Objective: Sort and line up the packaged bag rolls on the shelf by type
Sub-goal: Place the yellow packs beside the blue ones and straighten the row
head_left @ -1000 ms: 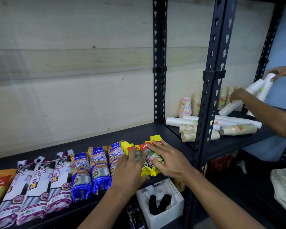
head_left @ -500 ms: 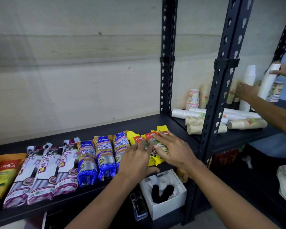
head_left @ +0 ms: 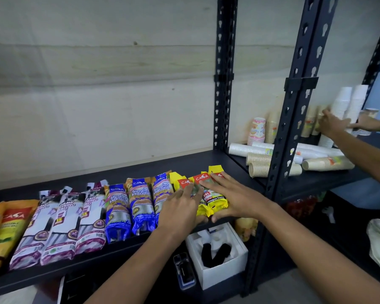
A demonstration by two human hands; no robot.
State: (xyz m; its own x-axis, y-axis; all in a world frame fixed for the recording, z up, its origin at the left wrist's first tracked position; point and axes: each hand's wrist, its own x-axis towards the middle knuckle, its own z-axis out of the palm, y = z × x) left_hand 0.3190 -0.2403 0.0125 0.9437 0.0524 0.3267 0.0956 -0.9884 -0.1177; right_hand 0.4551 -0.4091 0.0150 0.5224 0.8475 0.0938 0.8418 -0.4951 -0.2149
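Packaged bag rolls lie in a row along the black shelf (head_left: 97, 176). From the left come orange packs (head_left: 7, 224), three white-and-purple drawstring packs (head_left: 59, 224), three blue singlet-handle packs (head_left: 138, 202) and yellow packs (head_left: 213, 200) with red labels. My left hand (head_left: 180, 207) lies flat over the left side of the yellow packs, fingers straight. My right hand (head_left: 235, 196) presses flat on their right side, thumb at their near end. Both hands hide much of the yellow packs.
Black slotted uprights (head_left: 294, 119) stand right of the yellow packs. Beyond them another person's hands (head_left: 336, 126) handle stacks of paper cups (head_left: 342, 106); more cup stacks (head_left: 261, 161) lie on that shelf. A white box (head_left: 219, 260) sits below the shelf edge.
Both hands stay on the yellow packs, spread a little wider and flatter. The camera has shifted, showing more orange packs at the left. The other person stood the cup stacks upright.
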